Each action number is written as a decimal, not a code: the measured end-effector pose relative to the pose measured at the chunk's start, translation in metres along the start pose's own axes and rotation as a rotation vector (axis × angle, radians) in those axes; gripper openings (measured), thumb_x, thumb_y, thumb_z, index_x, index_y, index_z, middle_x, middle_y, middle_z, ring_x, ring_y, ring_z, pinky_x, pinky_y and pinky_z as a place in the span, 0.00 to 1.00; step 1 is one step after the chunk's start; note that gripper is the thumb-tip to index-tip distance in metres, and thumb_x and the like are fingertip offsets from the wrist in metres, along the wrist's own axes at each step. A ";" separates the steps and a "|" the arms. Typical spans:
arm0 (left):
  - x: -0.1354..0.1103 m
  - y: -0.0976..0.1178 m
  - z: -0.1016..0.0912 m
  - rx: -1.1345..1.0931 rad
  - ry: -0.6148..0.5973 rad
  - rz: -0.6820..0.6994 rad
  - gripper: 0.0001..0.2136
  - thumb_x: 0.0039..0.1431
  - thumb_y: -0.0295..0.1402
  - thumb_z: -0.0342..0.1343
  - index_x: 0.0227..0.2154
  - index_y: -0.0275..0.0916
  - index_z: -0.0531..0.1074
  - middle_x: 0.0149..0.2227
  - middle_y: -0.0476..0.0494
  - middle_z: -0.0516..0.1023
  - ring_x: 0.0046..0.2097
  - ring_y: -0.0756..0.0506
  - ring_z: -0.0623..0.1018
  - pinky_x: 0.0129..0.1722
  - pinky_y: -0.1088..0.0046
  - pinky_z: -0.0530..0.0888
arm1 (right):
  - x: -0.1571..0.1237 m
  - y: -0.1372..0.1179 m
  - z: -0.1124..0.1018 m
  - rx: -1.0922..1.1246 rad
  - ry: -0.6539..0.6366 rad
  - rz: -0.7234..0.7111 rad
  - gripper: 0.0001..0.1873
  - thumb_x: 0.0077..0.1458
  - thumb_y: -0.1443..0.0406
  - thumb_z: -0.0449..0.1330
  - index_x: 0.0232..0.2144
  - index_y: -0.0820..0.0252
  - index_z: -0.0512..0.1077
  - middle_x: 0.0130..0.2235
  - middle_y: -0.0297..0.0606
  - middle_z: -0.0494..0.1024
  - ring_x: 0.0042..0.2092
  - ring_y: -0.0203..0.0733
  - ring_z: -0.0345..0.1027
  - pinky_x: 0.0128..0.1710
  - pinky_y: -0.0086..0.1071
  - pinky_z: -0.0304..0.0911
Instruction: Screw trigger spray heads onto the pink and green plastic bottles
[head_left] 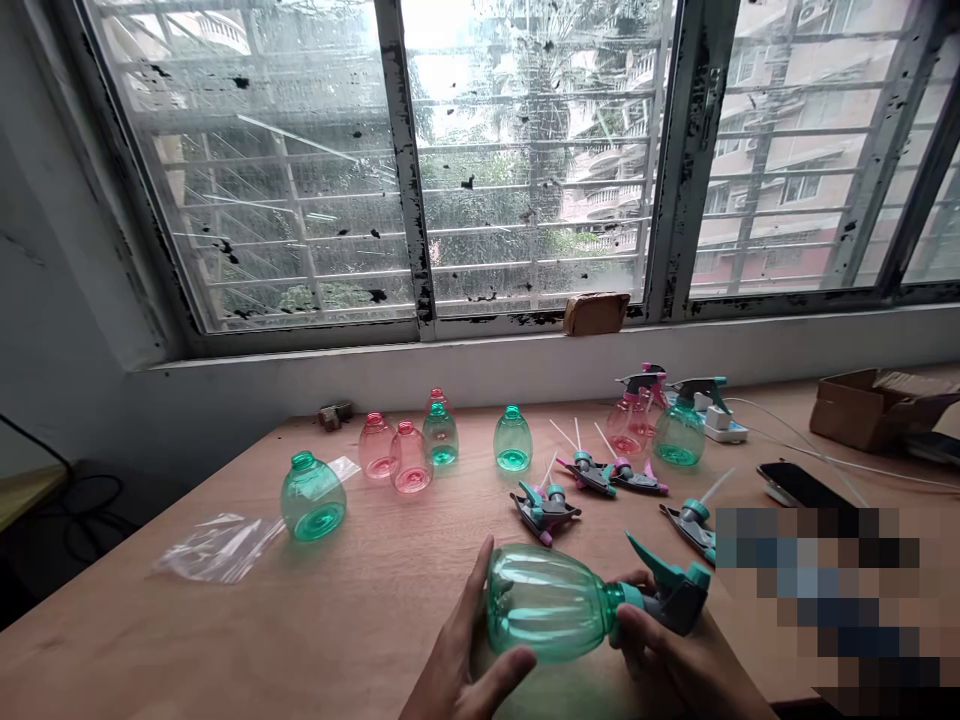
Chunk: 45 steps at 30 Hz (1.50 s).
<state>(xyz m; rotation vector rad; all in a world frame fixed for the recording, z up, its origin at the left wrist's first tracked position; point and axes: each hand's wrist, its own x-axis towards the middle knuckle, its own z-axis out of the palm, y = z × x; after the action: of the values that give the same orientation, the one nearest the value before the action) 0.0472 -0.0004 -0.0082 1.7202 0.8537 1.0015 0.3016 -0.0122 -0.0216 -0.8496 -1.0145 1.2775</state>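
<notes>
A green spray bottle (551, 605) lies on its side in the air between my hands, near the table's front. My left hand (472, 650) cups its rounded base, thumb along the lower side. At the neck, my right hand (660, 640) grips the teal collar, with the grey and teal spray head (679, 590) over it. Behind them several loose spray heads with white tubes lie on the wood, among them a grey and pink pair (546, 508) and a teal-collared one (691, 522).
Open green bottles (313, 500) and pink bottles (411, 460) stand to the left, near a clear plastic bag (221, 548). Bottles with spray heads, one green (679, 435), stand by a power strip (724, 428). A phone (806, 485) and cardboard box (862, 410) are at right.
</notes>
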 end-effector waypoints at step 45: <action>-0.001 -0.002 0.005 -0.075 -0.032 0.049 0.45 0.58 0.47 0.61 0.70 0.46 0.39 0.70 0.38 0.57 0.69 0.34 0.58 0.70 0.55 0.47 | -0.001 -0.004 0.003 -0.022 0.012 0.005 0.21 0.46 0.52 0.72 0.34 0.62 0.77 0.21 0.36 0.80 0.20 0.38 0.68 0.21 0.30 0.62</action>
<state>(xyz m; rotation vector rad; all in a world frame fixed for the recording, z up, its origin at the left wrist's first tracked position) 0.0514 -0.0023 -0.0111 1.6962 0.7478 1.0227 0.2998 -0.0143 -0.0169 -0.8766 -1.0189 1.2658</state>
